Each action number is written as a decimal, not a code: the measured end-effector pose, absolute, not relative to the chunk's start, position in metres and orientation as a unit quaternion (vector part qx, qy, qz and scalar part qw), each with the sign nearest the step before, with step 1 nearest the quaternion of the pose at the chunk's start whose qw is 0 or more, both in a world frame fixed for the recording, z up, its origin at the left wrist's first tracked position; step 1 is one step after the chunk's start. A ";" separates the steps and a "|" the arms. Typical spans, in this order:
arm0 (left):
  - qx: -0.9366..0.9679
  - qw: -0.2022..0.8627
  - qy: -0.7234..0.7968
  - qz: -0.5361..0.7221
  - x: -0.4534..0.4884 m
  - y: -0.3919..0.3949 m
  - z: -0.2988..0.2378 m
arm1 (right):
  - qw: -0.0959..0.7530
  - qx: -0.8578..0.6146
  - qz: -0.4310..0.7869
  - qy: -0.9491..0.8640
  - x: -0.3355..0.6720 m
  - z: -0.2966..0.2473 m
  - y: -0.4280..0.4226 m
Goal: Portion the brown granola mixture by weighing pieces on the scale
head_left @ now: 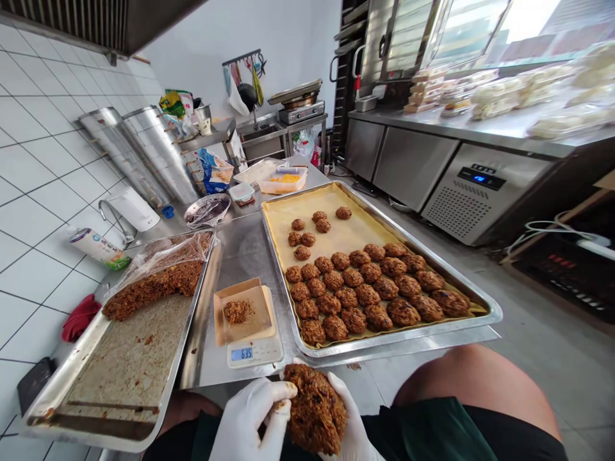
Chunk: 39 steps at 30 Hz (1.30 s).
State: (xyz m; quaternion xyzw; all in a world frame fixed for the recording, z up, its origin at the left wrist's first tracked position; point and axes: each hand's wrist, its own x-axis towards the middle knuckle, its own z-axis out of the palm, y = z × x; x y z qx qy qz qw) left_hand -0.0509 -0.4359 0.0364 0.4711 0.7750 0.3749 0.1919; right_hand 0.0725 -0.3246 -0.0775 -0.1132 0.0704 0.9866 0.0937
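Note:
Both hands wear white gloves, low in the head view. My right hand (pixel 354 419) is closed round the right side of a big lump of brown, shredded-looking mixture (pixel 317 410). With thumb and fingers closed, my left hand (pixel 257 416) pinches at the lump's left edge. Just beyond the hands stands a digital scale (pixel 269 352) reading 63.5. On it sits a brown paper tray (pixel 221 333) with a small clump of mixture (pixel 236 312). To the right, a large lined baking tray (pixel 331 198) holds rows of rolled brown balls (pixel 368 294).
At left, a metal tray (pixel 120 371) carries a bulk slab of mixture (pixel 154 288) partly under plastic wrap. Farther back are a covered bowl (pixel 207 210) and a plastic container (pixel 283 182). A steel counter (pixel 408 166) with packaged goods stands at right.

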 end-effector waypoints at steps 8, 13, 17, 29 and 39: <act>0.445 0.213 0.805 0.331 -0.042 -0.424 0.021 | 0.106 -0.090 0.988 0.060 0.074 -0.077 -0.325; 0.414 0.213 0.829 0.310 -0.050 -0.423 0.024 | 0.109 -0.066 0.991 0.044 0.075 -0.074 -0.325; 0.508 0.204 0.787 0.285 -0.057 -0.424 0.033 | 0.101 -0.063 0.992 0.047 0.076 -0.076 -0.327; 0.546 0.181 0.768 0.282 -0.063 -0.415 0.042 | 0.098 -0.061 0.992 0.054 0.076 -0.084 -0.326; 0.400 0.108 0.851 0.323 -0.141 -0.422 0.047 | 0.094 -0.068 0.992 0.048 0.073 -0.080 -0.319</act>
